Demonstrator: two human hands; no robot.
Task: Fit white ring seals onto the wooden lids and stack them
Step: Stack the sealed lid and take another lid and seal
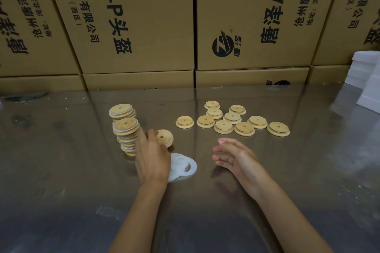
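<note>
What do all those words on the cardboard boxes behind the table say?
"0-P头盔" and "科技有限公司", printed sideways on the left-centre box.
"彭泰", beside a round black logo, and "AH" on the right-centre box.
"有限公司" on the far-right box.
The smaller address lines are too blurred to read.
The wooden lids and white ring seals carry no text.

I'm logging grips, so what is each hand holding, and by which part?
The left hand holds a wooden lid by its near edge, tilted beside the stack. The right hand is open and holds nothing.
</note>
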